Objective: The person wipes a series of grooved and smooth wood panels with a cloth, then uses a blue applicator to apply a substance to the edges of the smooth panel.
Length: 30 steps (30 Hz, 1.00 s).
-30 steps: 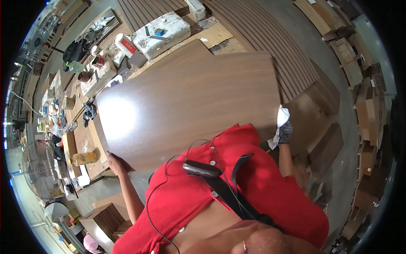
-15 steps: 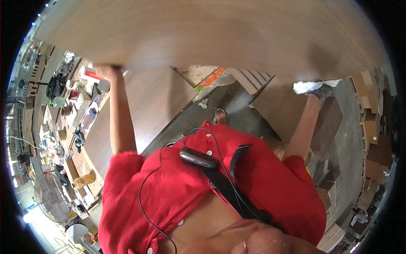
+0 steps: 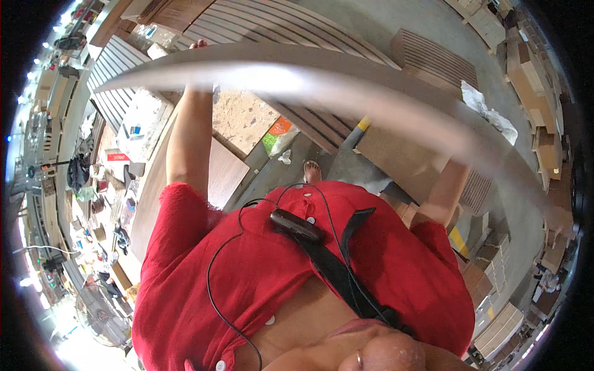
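Observation:
A large, thin wood-grain board [image 3: 346, 93] is raised in front of me, seen nearly edge-on, blurred, with a bright glare along it. My left hand [image 3: 199, 44] is closed on it toward its left end; the fingertips show past the far edge, and the rest of the hand is mostly covered. Near the right end, my right forearm [image 3: 448, 185] runs up to the board, which hides that hand and its fingers. A crumpled white cloth [image 3: 486, 111] sticks out past the board's far edge there.
Slatted panels [image 3: 284, 28] lie beyond the board, and another slatted panel [image 3: 433, 59] is on the floor. A cluttered workbench [image 3: 111, 204] stands left. Cardboard boxes [image 3: 538, 93] line the right. An orange-and-green plastic bag [image 3: 279, 131] lies near my foot [image 3: 312, 170].
The board has tilted from showing its broad face to nearly edge-on. My left hand has moved up and slightly right. My right hand, seen gloved before, is now hidden.

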Each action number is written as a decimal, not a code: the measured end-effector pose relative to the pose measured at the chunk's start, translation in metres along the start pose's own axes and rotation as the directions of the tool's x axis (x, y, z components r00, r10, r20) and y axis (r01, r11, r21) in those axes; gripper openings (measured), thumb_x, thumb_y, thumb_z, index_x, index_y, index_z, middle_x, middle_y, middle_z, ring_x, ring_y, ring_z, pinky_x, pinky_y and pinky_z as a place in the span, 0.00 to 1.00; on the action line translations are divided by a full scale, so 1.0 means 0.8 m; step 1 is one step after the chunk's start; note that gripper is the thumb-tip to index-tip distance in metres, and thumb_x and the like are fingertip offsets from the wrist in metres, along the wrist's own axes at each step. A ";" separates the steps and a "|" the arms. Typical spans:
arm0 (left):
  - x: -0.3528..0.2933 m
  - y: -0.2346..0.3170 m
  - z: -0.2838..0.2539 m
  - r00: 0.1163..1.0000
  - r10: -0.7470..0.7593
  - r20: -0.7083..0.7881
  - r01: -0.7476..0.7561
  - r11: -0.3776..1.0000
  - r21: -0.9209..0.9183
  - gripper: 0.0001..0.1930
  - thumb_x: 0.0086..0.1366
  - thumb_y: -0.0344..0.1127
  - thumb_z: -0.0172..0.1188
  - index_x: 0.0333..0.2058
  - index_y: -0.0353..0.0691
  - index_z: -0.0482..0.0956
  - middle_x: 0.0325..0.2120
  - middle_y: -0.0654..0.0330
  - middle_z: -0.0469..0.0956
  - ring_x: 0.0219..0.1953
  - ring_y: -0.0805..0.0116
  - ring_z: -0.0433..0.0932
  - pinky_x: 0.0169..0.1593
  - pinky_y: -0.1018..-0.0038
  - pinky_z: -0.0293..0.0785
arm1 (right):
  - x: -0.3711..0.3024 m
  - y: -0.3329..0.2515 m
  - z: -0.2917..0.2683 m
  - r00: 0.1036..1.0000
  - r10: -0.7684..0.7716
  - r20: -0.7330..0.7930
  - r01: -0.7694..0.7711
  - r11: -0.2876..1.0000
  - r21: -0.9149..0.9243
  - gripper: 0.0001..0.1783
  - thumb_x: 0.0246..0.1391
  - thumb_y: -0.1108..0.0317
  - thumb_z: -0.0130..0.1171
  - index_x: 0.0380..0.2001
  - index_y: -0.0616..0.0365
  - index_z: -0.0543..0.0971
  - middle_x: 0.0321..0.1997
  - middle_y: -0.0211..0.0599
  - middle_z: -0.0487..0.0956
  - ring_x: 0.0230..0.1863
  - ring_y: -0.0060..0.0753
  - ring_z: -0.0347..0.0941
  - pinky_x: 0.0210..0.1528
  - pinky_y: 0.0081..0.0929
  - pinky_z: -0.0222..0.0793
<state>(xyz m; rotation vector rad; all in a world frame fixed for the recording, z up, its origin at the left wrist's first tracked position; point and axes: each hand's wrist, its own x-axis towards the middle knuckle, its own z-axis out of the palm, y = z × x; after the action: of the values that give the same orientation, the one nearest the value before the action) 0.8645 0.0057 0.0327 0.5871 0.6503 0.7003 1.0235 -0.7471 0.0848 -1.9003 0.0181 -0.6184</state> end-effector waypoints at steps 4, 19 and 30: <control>-0.028 -0.067 -0.111 0.972 -0.160 -0.172 0.176 0.981 0.081 0.28 0.70 0.53 0.40 0.54 0.35 0.71 0.53 0.52 0.74 0.52 0.54 0.74 0.54 0.54 0.73 | -0.029 0.017 -0.039 0.995 0.092 -0.046 -0.089 0.994 0.070 0.10 0.53 0.69 0.51 0.36 0.60 0.77 0.35 0.46 0.77 0.35 0.50 0.74 0.39 0.44 0.72; -0.070 -0.134 -0.172 0.901 -0.321 -0.291 0.359 0.929 0.086 0.30 0.70 0.55 0.39 0.56 0.35 0.70 0.55 0.52 0.73 0.54 0.53 0.72 0.56 0.54 0.71 | -0.115 0.044 -0.111 0.950 0.271 -0.157 -0.241 0.953 0.185 0.11 0.54 0.68 0.51 0.38 0.60 0.76 0.37 0.46 0.77 0.37 0.49 0.74 0.41 0.44 0.72; -0.051 -0.155 -0.130 0.910 -0.349 -0.223 0.378 0.920 0.103 0.31 0.70 0.57 0.39 0.57 0.36 0.69 0.56 0.52 0.72 0.56 0.53 0.71 0.57 0.53 0.70 | -0.126 0.047 -0.110 0.941 0.280 -0.192 -0.238 0.947 0.215 0.12 0.55 0.68 0.51 0.40 0.60 0.76 0.38 0.47 0.77 0.38 0.49 0.74 0.42 0.44 0.72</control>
<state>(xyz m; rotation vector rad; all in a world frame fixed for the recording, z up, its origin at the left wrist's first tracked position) 0.8156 -0.0739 -0.1058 0.5105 0.9776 0.3628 0.9093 -0.8086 0.0355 -1.6039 0.3378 -0.6229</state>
